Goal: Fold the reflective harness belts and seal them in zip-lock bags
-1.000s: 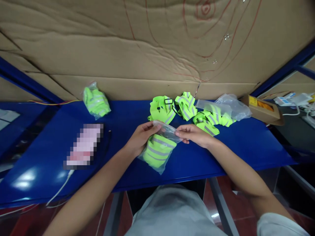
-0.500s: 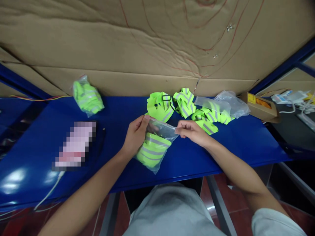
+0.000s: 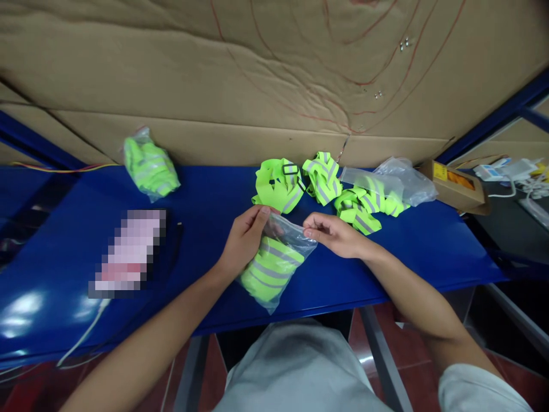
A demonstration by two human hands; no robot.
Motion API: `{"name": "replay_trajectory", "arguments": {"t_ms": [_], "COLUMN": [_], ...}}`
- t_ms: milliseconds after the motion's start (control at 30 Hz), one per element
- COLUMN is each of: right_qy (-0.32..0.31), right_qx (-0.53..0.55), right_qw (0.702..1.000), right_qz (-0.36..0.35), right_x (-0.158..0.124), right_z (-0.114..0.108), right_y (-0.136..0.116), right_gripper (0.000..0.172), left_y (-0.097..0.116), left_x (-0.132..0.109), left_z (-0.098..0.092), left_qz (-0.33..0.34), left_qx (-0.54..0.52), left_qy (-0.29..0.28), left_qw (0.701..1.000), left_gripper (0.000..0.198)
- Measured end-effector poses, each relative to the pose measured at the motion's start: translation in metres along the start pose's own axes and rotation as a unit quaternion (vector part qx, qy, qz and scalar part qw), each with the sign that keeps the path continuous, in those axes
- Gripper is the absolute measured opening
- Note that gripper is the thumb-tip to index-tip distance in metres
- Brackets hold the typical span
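A clear zip bag (image 3: pixel 289 229) hangs tilted between my hands above the blue table's front part. Folded inside it lies a neon-yellow reflective strap (image 3: pixel 274 269) with grey stripes. My left hand (image 3: pixel 246 237) is closed on the bag's upper left corner, thumb on top. At the upper right end of the zip edge, my right hand (image 3: pixel 332 233) pinches the bag between thumb and fingers. Just beyond the bag sit loose reflective straps: one with black buckles (image 3: pixel 278 183), a bundled one (image 3: pixel 322 178) and more straps (image 3: pixel 360 209) to the right.
Empty clear bags (image 3: pixel 405 180) lie partly over the right-hand straps, beside a small cardboard box (image 3: pixel 457 186). A filled bag (image 3: pixel 150 166) rests at the back left. A blurred-out phone (image 3: pixel 131 249) with a white cable (image 3: pixel 83 335) is on the left. Cardboard (image 3: pixel 171 68) stands behind the table.
The bag has shifted slightly right and toward me, with my left hand moving along. My right hand's pinch has moved slightly left along the zip edge.
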State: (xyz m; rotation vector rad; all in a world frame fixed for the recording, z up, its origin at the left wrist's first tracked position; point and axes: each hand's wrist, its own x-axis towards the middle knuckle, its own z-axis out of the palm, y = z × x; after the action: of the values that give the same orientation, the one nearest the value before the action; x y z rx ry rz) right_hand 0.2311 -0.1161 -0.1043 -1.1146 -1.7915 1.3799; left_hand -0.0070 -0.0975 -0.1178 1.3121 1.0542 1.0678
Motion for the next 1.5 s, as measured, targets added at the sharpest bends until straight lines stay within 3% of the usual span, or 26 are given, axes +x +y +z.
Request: {"name": "replay_trajectory", "arguments": {"t_ms": [167,267,633,900,1167,1300,1500], "right_qy": [-0.012,-0.015,0.008,0.007,0.021,0.05,0.031], "right_qx": [0.056,0.085,0.021,0.045,-0.004,-0.064,0.0], "right_qw": [0.998,0.996,1.0,0.999,0.999,0.994,0.999], "right_qz": [0.008,0.023,0.007,-0.003,-0.05,-0.072,-0.038], "right_x": [0.002,0.003,0.003,0.006,0.004,0.002,0.006], "right_z": [0.001,0.004,0.015,0.027,0.03,0.025,0.011], "right_y": [-0.002,-0.003,0.001,0.005,0.013,0.01,0.007], "right_gripper": [0.035,0.037,0.034,0.036,0.033,0.03,0.03], "left_y": [-0.002,-0.002,-0.009,-0.009,-0.01,-0.009,-0.006], "left_x": [0.001,0.0,0.0,-0.003,-0.002,-0.002,-0.002], "left_z": [0.0,0.002,0.005,0.003,0.007,0.006,0.006], "left_qz": [0.016,0.041,0.043,0.036,0.035,0.011,-0.062], "left_qx": [0.018,0.034,0.039,0.042,0.032,0.021,0.002], "left_qy": [-0.001,-0.03,-0.078,-0.144,-0.127,-0.134,-0.189], "left_qw": [1.0,0.998,0.995,0.988,0.991,0.991,0.98], "left_gripper": [0.038,0.038,0.037,0.029,0.038,0.036,0.045]}}
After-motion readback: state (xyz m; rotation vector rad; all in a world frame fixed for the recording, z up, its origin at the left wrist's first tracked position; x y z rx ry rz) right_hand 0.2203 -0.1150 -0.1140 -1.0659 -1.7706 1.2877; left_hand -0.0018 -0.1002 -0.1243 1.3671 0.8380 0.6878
